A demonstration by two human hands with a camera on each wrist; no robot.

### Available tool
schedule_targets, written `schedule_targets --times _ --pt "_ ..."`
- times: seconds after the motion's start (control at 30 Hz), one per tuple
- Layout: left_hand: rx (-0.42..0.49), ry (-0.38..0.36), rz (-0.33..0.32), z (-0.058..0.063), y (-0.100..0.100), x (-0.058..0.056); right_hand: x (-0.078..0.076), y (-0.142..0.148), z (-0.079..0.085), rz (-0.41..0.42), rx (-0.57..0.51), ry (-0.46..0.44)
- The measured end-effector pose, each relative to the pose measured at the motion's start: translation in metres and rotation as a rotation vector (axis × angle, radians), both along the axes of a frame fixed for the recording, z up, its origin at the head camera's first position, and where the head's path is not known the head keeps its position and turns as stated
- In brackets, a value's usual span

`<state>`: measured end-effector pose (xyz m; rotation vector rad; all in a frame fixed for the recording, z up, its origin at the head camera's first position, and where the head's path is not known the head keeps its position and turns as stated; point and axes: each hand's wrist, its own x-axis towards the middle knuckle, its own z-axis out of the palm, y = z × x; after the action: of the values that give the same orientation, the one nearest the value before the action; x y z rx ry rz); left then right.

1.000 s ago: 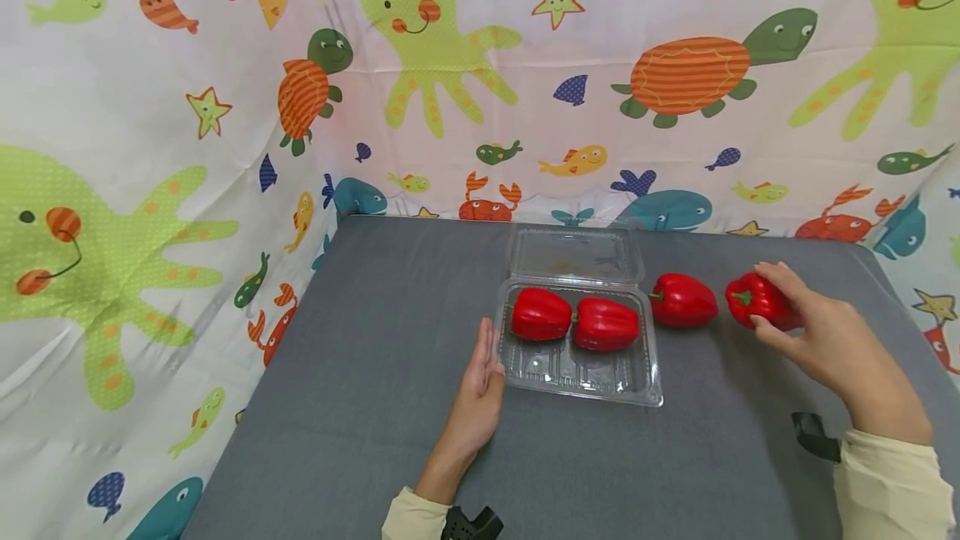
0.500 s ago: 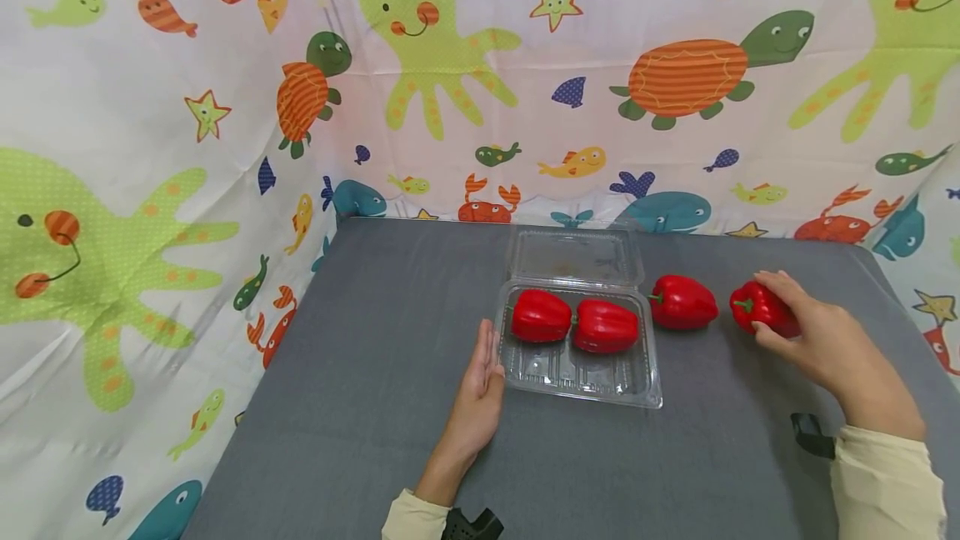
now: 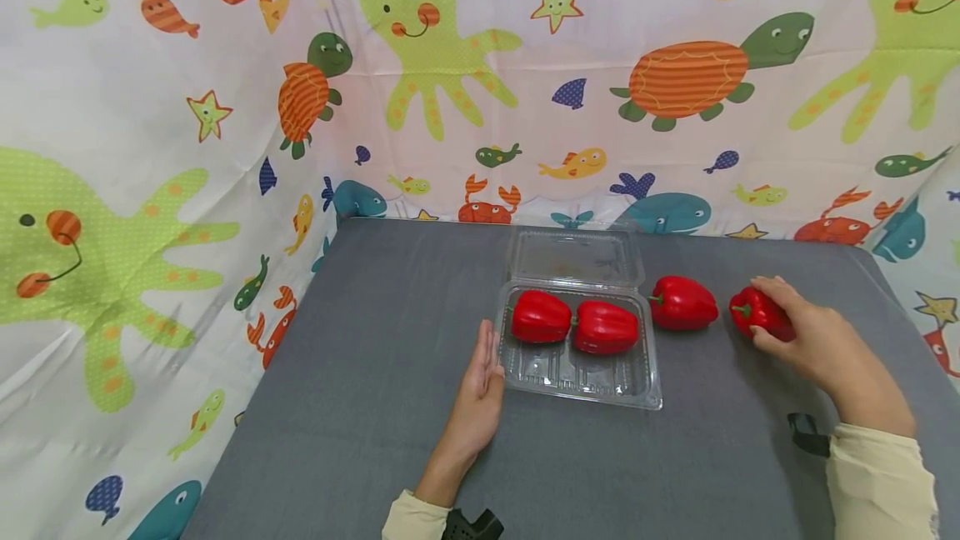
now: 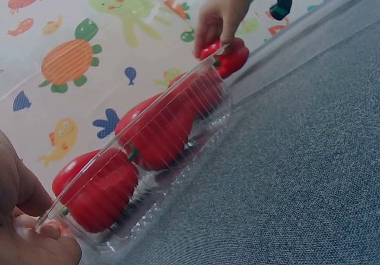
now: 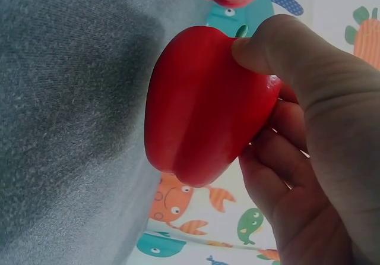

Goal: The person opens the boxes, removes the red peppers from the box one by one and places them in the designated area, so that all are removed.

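Right hand (image 3: 831, 350) pinches the glossy red bell pepper (image 3: 761, 313) at far right of the grey-clothed desk (image 3: 375, 373); left hand (image 3: 477, 397), well apart, rests straight-fingered against the clear plastic hinged box (image 3: 582, 397); smooth skin might slip should the pinch slacken.

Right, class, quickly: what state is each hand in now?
Left hand: open, straight fingers against the clear container.
Right hand: closed on a red pepper, gripped between thumb and fingers.
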<state>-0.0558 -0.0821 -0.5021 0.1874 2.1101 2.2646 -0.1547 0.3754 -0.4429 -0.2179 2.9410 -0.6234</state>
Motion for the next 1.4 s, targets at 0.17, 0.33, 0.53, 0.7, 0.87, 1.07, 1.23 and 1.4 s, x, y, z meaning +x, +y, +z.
schedule_targets --times 0.17,0.33,0.53,0.7,0.87,1.07,1.23,1.4 --pt "0.003 -0.014 0.006 0.001 0.000 0.001 -0.002 0.001 -0.002 -0.006 0.008 -0.017" --pt "0.001 -0.012 0.005 0.000 0.000 0.000 -0.004 0.000 -0.005 -0.011 0.008 -0.029" --pt "-0.008 -0.009 0.007 0.000 0.000 0.000 -0.006 0.000 -0.006 -0.005 0.006 -0.049" --pt "-0.018 -0.008 0.011 0.001 -0.001 0.001 -0.007 -0.001 -0.008 -0.001 0.016 -0.030" --pt "-0.020 -0.011 0.009 0.000 -0.001 0.001 -0.009 -0.002 -0.011 0.003 0.030 -0.012" --pt "-0.003 -0.007 0.009 0.001 0.000 0.001 -0.009 0.000 -0.010 -0.009 0.028 -0.033" --pt "-0.010 -0.005 0.007 -0.001 0.000 0.001 -0.007 0.003 -0.011 -0.028 0.027 -0.015" --pt "-0.019 -0.001 0.006 -0.001 0.000 0.002 -0.006 0.004 -0.012 -0.028 0.021 -0.001"
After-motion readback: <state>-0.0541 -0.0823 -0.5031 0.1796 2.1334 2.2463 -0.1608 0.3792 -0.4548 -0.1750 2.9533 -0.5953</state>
